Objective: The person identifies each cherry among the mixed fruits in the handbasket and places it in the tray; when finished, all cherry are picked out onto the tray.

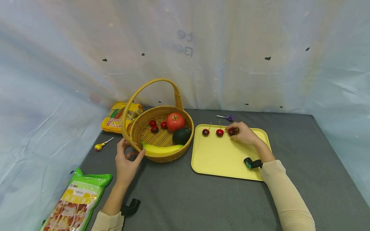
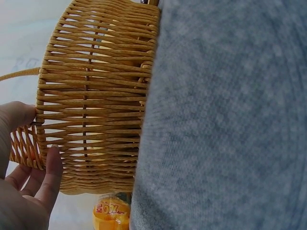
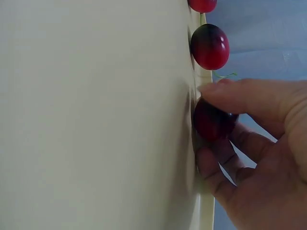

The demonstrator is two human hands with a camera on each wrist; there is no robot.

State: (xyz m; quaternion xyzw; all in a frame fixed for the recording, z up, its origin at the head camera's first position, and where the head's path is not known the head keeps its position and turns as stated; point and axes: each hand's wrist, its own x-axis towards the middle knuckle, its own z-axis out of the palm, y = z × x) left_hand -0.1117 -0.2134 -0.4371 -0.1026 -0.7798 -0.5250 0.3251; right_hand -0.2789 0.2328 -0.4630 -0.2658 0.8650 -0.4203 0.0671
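Note:
My right hand [image 1: 241, 132] pinches a dark red cherry [image 1: 231, 131] [image 3: 212, 120] at the far edge of the yellow tray [image 1: 219, 157] [image 3: 96, 120]. Two more cherries [image 1: 220, 132] [image 1: 206, 132] lie in a row to its left on the tray. My left hand [image 1: 127, 158] [image 2: 29, 187] rests against the near left rim of the wicker basket [image 1: 138, 128] [image 2: 96, 96], thumb and fingers touching the weave. Inside the basket are a red apple [image 1: 175, 121], a dark avocado [image 1: 181, 136], a banana [image 1: 162, 149] and three cherries [image 1: 154, 128].
A yellow snack bag [image 1: 115, 118] lies behind the basket and a green bag [image 1: 76, 200] at the near left. One lollipop [image 1: 101, 146] lies left of the basket, a purple one [image 1: 226, 117] behind the tray. Pale sheeting closes the back and sides.

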